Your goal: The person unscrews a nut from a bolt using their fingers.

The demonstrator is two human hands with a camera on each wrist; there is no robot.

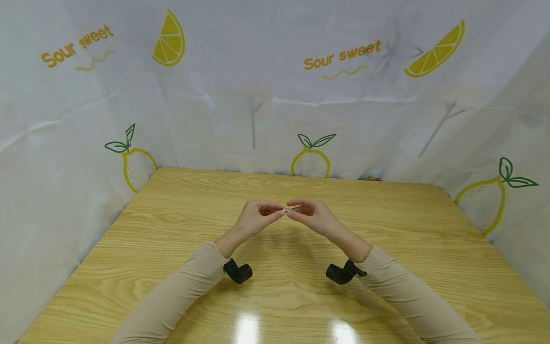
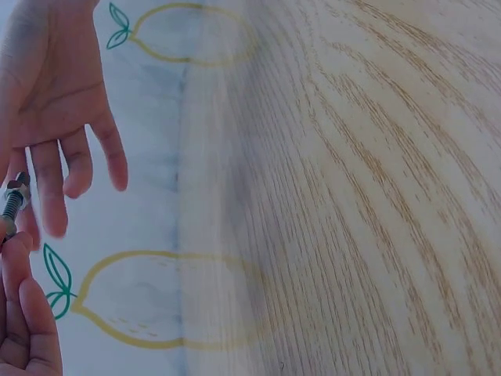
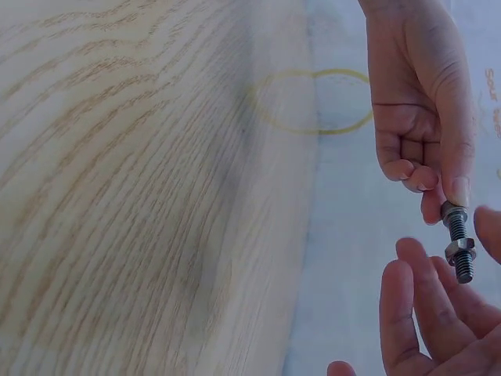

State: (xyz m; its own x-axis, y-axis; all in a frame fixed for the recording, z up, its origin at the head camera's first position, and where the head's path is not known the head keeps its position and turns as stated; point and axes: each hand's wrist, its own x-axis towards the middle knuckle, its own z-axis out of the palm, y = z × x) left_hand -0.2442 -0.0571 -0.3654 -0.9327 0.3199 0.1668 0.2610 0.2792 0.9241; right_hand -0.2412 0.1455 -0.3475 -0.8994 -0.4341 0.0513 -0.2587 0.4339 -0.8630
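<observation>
My left hand [image 1: 254, 220] pinches a metal bolt [image 3: 459, 227] by its head between thumb and fingertips, above the middle of the table. A nut [image 3: 460, 250] sits partway along the thread, with the bolt's tip showing beyond it. Close to that threaded end is my right hand [image 1: 319, 220]. Its fingers are extended and apart, and in the right wrist view the thumb and fingers stand off from the nut on either side. The left wrist view catches the bolt [image 2: 12, 205] only at its left edge.
The wood-grain table [image 1: 296, 296] spreads beneath both hands. White cloth [image 1: 240, 57] printed with lemons hangs behind it and at its sides. Black wrist mounts [image 1: 238, 272] stick out inward from the two sleeves.
</observation>
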